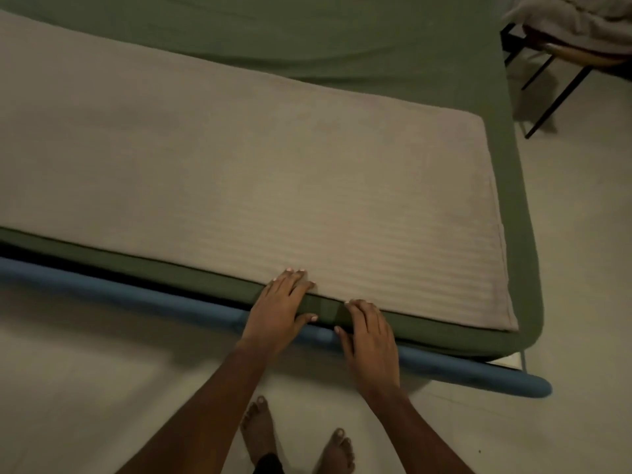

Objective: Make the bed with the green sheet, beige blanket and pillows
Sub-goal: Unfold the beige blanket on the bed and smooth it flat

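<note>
The left hand lies flat and open on the near edge of the bed, its straight fingers resting on the near border of the beige blanket and its thumb spread to the right over the side of the mattress. It grips nothing. Just to its right, the right hand is also open. Its fingers are stretched out over the green-covered mattress side, the tips touching the blanket's near edge and the thumb pointing left toward the other hand. A narrow gap of green cloth shows between the two hands.

The beige blanket lies as a long, smooth, ribbed band across the near part of the bed, running from the left edge of the view to a squared end near the bed's right corner. The green sheet covers the mattress beneath it and shows bare on the far side, along the right side and in a thin strip along the near edge.

A blue padded rail runs along the near side below the mattress. At far right stands a chair with dark thin legs, a rumpled grey throw heaped on it. The person's bare feet stand on the pale floor near the rail.
</note>
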